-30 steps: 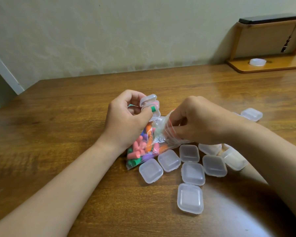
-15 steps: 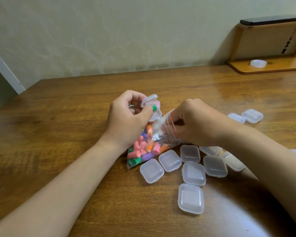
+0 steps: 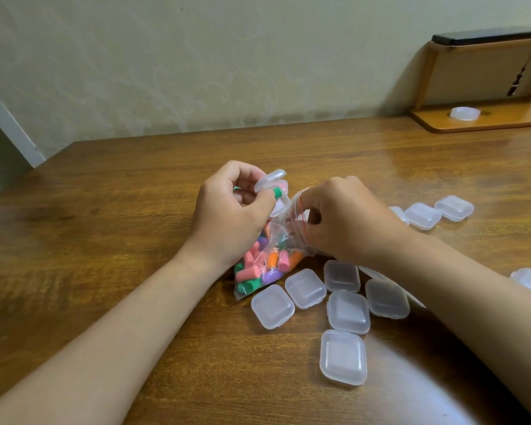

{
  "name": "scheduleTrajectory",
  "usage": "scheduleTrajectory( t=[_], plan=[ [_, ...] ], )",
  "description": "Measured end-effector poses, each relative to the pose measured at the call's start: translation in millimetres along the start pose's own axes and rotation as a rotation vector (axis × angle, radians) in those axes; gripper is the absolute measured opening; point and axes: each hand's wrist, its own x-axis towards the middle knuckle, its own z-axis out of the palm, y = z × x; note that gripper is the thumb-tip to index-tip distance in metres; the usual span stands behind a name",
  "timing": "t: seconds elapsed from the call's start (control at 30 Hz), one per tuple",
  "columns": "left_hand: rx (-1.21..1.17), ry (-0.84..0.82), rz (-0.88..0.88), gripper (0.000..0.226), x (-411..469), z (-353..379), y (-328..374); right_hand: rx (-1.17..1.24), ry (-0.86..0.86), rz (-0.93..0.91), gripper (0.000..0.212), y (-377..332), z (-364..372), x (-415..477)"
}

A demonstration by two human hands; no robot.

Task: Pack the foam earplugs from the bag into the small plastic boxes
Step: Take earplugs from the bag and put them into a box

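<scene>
Nearest the camera, a cluster of small clear boxes (image 3: 343, 357) lies with lids shut on the wooden surface (image 3: 105, 228), at 5 o'clock from the bag (image 3: 259, 268) of coloured foam earplugs (image 3: 249, 271) and just beside it. At 11 o'clock from the bag, the left hand (image 3: 230, 216) curls its fingers round an open box (image 3: 270, 183), the thumb pinning a green earplug (image 3: 277, 192) at its rim. At 2 o'clock the right hand (image 3: 350, 219) is pushed into the bag's red-lined mouth with its fingers curled; whether they pinch an earplug cannot be told. The step in hand appears to be fetching another earplug for the open box. The next move calls for drawing one clear of the clinging plastic, seating it and snapping the lid down. More shut boxes (image 3: 423, 215) sit at 3 o'clock. Farthest off, at 1 o'clock, a wooden stand (image 3: 485, 124) carries a white round lid (image 3: 465, 113). No brand, label or writing is readable.
</scene>
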Motion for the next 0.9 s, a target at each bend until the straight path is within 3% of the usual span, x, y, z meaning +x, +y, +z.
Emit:
scheduleTrajectory(
  t=[0.3, 0.6, 0.9],
  plan=[
    [0.027, -0.002, -0.007, 0.018, 0, -1, 1, -0.062, 0.026, 0.037, 0.010, -4, 3, 1],
    [0.027, -0.013, -0.010, 0.016, 0, 0, -2, -0.119, -0.029, 0.028, 0.037, -7, 6, 5],
    [0.061, -0.016, 0.011, 0.011, -1, 2, -2, -0.175, -0.115, -0.029, 0.017, -11, 5, 8]
  ],
)
